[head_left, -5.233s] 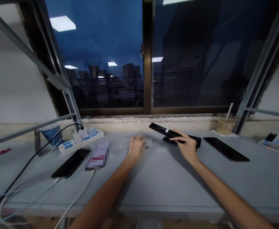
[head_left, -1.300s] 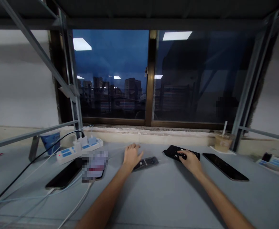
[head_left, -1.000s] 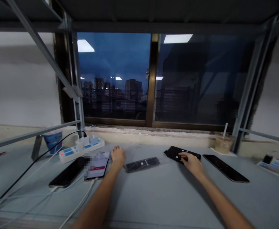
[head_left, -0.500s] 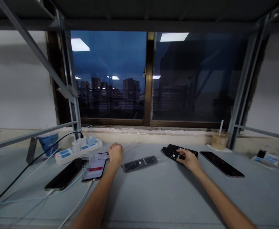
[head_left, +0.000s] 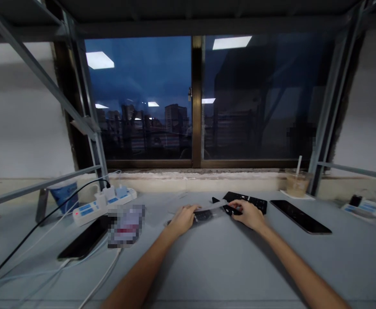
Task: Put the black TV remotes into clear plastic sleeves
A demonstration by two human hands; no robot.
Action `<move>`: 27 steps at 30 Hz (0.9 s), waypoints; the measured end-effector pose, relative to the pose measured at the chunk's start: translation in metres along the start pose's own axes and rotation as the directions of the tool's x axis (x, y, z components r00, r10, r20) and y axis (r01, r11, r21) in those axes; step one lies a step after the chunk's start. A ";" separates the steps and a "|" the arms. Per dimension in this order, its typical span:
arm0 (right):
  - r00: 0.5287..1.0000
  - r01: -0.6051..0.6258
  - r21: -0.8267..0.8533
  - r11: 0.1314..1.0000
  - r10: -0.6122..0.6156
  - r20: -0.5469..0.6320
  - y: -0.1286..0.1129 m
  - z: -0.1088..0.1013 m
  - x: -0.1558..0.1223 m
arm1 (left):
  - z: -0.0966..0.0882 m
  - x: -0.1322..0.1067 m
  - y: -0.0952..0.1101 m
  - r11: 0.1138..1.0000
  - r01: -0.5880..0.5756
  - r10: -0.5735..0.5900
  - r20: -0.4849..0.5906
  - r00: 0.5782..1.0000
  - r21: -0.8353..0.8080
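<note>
The window (head_left: 136, 86) spans the rear of the workstation and consists of two panes divided by a brown upright. The grey desk (head_left: 223, 266) extends below it. The metal frame (head_left: 329, 107) stands at both sides of the desk and crosses overhead.

The white power strip (head_left: 104, 207) rests at the left rear, with plugs seated in its sockets. The dark tablet-like device (head_left: 299, 216) lies flat at the right. The black phone (head_left: 85, 238) lies in front of the power strip with a cable at its near end. The lit phone (head_left: 127, 227) lies just beside it, its screen partly pixelated.

The flat remote (head_left: 249, 201) lies on the desk behind the right hand (head_left: 247, 214). The right hand is closed, thumb opposing fingers, and grips the held remote (head_left: 231, 210), which is tilted in front of the flat remote. The left hand (head_left: 182, 219) is palm down with fingers curled nearly closed; its fingertips pinch the left end of the translucent plastic sleeve (head_left: 212, 206). The sleeve extends between both hands; whether the right fingers also grip it cannot be determined. The wrapped remote (head_left: 202, 216) lies on the desk, partly covered by the left hand.

The drink cup (head_left: 296, 185) stands upright at the right rear, fitted with the white straw (head_left: 299, 164).
</note>
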State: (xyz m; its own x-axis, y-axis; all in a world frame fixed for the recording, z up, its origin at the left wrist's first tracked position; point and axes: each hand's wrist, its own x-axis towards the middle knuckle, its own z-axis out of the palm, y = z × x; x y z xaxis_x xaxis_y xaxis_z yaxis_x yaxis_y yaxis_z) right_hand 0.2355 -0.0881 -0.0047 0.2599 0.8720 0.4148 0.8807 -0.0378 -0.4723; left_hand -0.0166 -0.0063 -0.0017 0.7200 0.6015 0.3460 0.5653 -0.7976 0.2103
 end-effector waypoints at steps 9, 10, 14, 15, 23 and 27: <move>1.000 -0.017 -0.032 0.999 0.017 0.009 -0.001 0.001 0.000 | 0.000 0.002 0.013 0.984 -0.136 0.129 -0.067 0.989 -0.115; 1.000 -0.012 -0.025 1.000 0.012 0.015 -0.001 0.001 0.000 | -0.001 0.002 0.013 0.990 -0.123 0.118 -0.077 0.990 -0.071; 0.999 -0.024 -0.016 1.000 0.024 0.026 -0.001 0.000 -0.001 | -0.009 0.004 0.007 0.996 -0.011 0.027 -0.183 0.983 0.085; 0.999 -0.023 -0.015 1.000 0.024 0.027 -0.002 -0.001 -0.001 | -0.013 0.004 0.005 0.994 0.017 0.008 -0.232 0.973 0.105; 0.995 0.081 0.051 0.995 -0.083 0.049 -0.002 0.004 -0.004 | -0.032 -0.004 -0.016 0.908 0.283 -0.142 -0.409 0.902 0.309; 0.997 0.065 0.076 0.995 -0.061 -0.054 0.005 0.006 0.000 | -0.029 -0.006 -0.020 0.880 0.365 -0.250 -0.358 0.900 0.303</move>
State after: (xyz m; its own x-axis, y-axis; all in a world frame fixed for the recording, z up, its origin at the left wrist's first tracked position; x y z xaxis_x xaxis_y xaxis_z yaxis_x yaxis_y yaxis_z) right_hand 0.2374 -0.0851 -0.0119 0.2271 0.8450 0.4841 0.8631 0.0556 -0.5020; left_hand -0.0436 0.0047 0.0189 0.3625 0.7248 0.5859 0.8824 -0.4692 0.0346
